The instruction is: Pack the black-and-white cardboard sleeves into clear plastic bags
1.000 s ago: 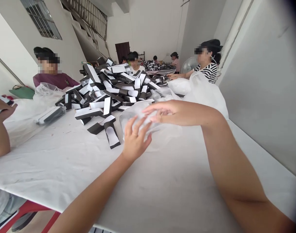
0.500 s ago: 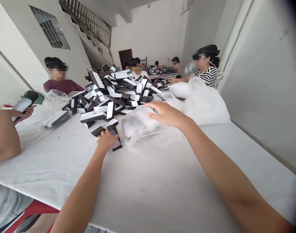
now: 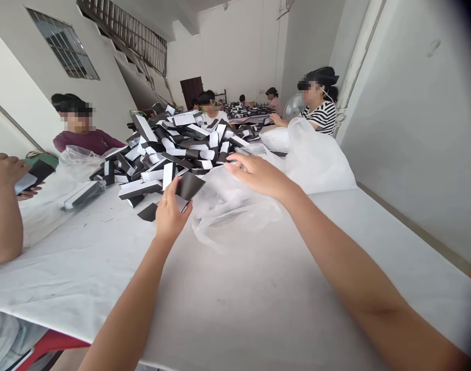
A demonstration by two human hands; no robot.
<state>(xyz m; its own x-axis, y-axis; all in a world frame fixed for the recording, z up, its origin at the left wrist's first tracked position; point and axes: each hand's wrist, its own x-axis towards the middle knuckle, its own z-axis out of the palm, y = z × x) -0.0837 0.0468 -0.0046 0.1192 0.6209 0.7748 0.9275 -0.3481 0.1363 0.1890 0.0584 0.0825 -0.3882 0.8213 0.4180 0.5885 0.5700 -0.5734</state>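
My left hand point(image 3: 169, 214) grips a small black-and-white cardboard box point(image 3: 191, 186), its black face tilted up above the white tabletop. My fingers lie behind the box and the thumb sits along its lower edge. Another black cardboard piece point(image 3: 147, 212) lies flat just left of this hand. My right hand point(image 3: 260, 178) hovers over or rests on a crumpled clear plastic bag point(image 3: 239, 206), fingers stretched and slightly curved, with nothing seen in them. Directly beyond both hands rises a large heap of black-and-white boxes point(image 3: 173, 152).
To the left, a co-worker's hands point(image 3: 11, 172) hold a similar box. A bagged box point(image 3: 84, 195) lies near them. A big white plastic bag point(image 3: 322, 157) stands at the right. Other people sit around the heap, one in a striped shirt point(image 3: 320, 116).
My left hand has lifted a box off the table and turned its black face up. My right hand has stayed near the plastic bag. The view has shifted slightly.
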